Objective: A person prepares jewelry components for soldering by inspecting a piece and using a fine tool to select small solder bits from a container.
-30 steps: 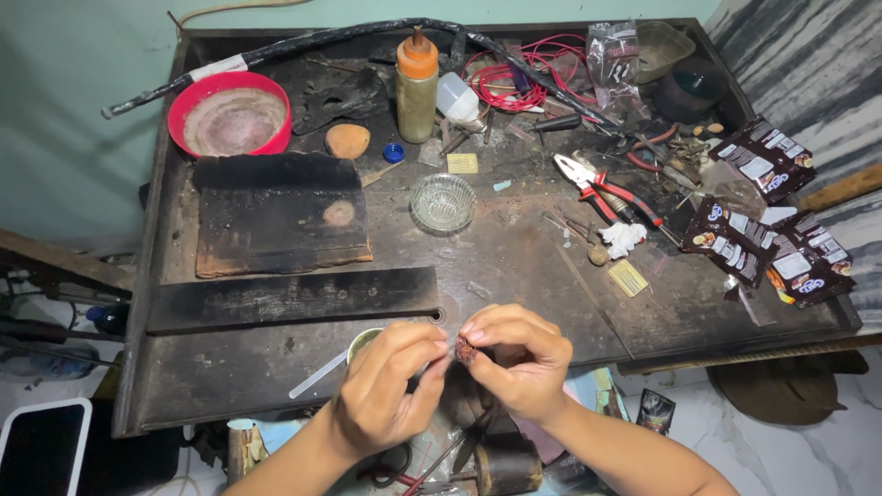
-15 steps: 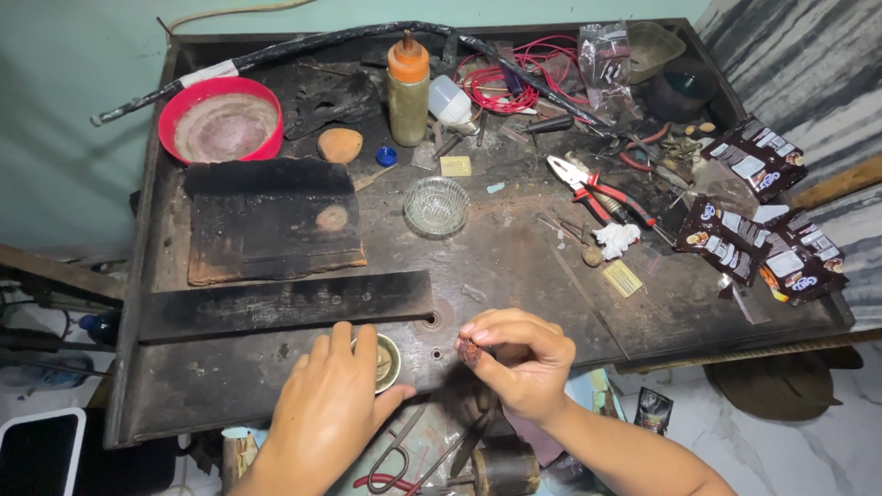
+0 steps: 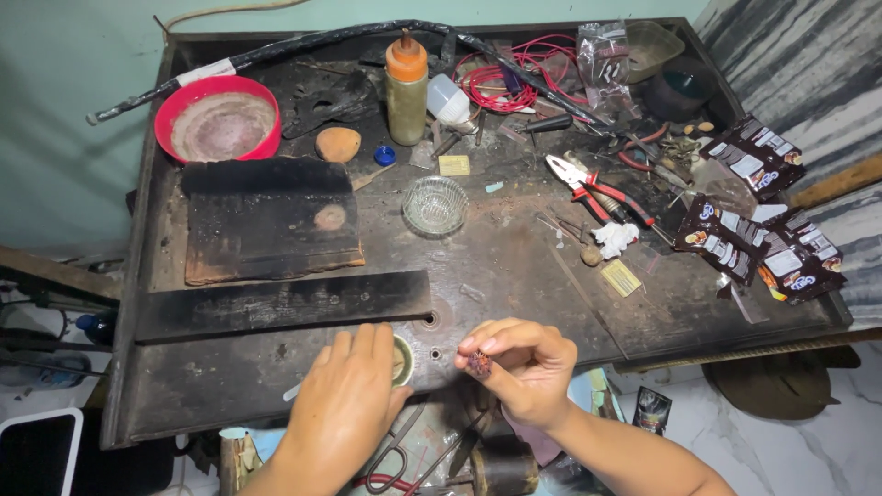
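My left hand (image 3: pixel 344 400) lies palm down at the near edge of the dark workbench (image 3: pixel 514 266), its fingers over a small round greenish tin (image 3: pixel 402 360) that is mostly hidden. My right hand (image 3: pixel 519 363) hovers just right of it, fingertips pinched on a small dark reddish piece (image 3: pixel 479 365). Two small holes in the bench top lie between and just above the hands.
A small glass bowl (image 3: pixel 435 204) sits mid-bench, a charred black block (image 3: pixel 268 220) and long black bar (image 3: pixel 285 303) to its left. At the back stand a red bowl (image 3: pixel 219 119), an orange-capped bottle (image 3: pixel 405 87) and red wires (image 3: pixel 496 78). Red-handled pliers (image 3: pixel 597 191) and dark sachets (image 3: pixel 763 234) lie right.
My left hand has left my right hand and come down flat over the small tin at the bench edge. My right hand still pinches the small piece, held slightly higher.
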